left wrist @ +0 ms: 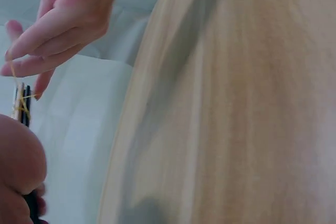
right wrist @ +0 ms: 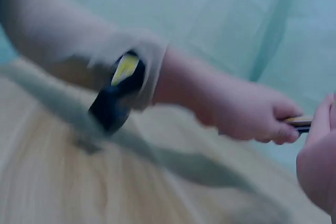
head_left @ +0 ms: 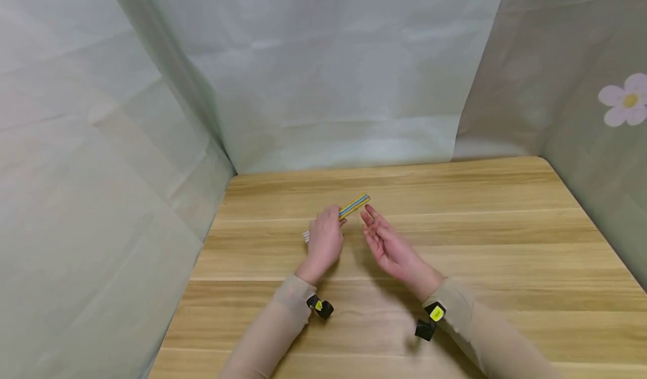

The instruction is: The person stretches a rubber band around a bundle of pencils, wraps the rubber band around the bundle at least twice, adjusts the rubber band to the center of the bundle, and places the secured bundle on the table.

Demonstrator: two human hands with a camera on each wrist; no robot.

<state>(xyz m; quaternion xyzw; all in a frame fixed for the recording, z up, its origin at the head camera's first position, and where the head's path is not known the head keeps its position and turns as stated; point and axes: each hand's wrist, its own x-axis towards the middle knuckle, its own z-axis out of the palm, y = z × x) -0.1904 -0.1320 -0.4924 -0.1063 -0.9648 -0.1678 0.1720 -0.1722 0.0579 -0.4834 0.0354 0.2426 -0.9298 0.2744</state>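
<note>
My left hand (head_left: pixel 326 237) grips a small bundle of slim, pencil-like sticks (head_left: pixel 355 205), yellow and blue in the head view. The bundle slants up to the right above the table, and a white patterned end (head_left: pixel 305 236) shows on the other side of the hand. In the left wrist view a thin yellow rubber band (left wrist: pixel 24 107) wraps the sticks near their far end. Strands of it stretch to the spread fingers of my right hand (head_left: pixel 393 251), which is turned palm up beside the bundle's end. The right wrist view shows the bundle partly hidden behind the right hand.
A wood-grain table (head_left: pixel 480 222) lies under both hands. Pale fabric walls (head_left: pixel 323 87) stand behind it and at both sides; a flower print (head_left: pixel 627 100) marks the right one. Each wrist wears a black camera mount (head_left: pixel 426 329) over a beige sleeve.
</note>
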